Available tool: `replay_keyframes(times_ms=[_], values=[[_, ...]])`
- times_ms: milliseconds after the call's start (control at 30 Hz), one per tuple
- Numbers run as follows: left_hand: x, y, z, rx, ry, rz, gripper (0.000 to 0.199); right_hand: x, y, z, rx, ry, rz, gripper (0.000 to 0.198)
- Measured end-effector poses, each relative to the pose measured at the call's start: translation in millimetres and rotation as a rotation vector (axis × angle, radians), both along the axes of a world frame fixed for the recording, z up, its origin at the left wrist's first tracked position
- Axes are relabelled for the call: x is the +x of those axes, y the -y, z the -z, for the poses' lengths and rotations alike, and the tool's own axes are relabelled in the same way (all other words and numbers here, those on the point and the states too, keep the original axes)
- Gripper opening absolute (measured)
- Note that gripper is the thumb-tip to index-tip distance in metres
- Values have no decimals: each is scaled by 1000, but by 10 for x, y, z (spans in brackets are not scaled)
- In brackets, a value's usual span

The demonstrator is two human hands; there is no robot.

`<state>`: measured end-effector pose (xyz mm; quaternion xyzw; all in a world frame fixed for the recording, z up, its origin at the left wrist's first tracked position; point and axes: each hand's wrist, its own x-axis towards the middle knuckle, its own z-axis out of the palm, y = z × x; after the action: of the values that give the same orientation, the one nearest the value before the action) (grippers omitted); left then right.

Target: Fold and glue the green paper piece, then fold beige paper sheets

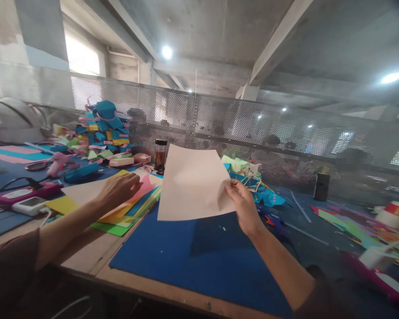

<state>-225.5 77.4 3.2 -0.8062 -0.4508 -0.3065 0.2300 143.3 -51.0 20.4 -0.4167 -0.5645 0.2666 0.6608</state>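
Observation:
My right hand [244, 204] pinches the right edge of a pale pink sheet of paper [193, 186], held up and tilted above a blue cutting mat [173, 252]. The sheet is creased near my thumb. Over a fanned stack of coloured paper [119, 228] on the left is my left hand [121, 188], its fingers curled. Their tips are partly hidden, and whether they grip anything is unclear. Yellow, green, blue and pink sheets show in the stack.
A lidded bottle [160, 156] stands behind the sheet. Folded paper pieces [103, 128] are heaped at the back left. A purple power strip [26, 192] and a pink glue gun [56, 165] lie left. Back right are blue paper pieces [269, 197] and a black phone-like object [321, 187].

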Motion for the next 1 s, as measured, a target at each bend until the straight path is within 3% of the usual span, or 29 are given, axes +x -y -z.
replay_keyframes(times_ms=[67, 167, 233, 367, 600, 733, 900, 1000], values=[[49, 34, 15, -80, -10, 111, 28, -38, 8, 12, -41, 5, -58, 31], [186, 98, 9, -203, 95, 153, 25, -86, 23, 22, -105, 0, -132, 30], [290, 120, -20, -327, 307, 198, 26, -98, 24, 30, -127, 8, -159, 28], [465, 75, -97, -545, 752, 439, 42, -37, -17, 53, -115, 51, -132, 29], [684, -100, -223, -518, 704, 458, 36, 280, -85, -119, -39, -139, 9, 39], [785, -84, -220, -526, 733, 497, 37, 464, -67, -248, 51, -168, 2, 39], [773, -33, -102, -536, 600, 443, 41, 539, -102, -212, 48, -198, -7, 35], [748, -39, -64, -618, 655, 471, 42, 455, -125, -155, 2, -281, -85, 31]])
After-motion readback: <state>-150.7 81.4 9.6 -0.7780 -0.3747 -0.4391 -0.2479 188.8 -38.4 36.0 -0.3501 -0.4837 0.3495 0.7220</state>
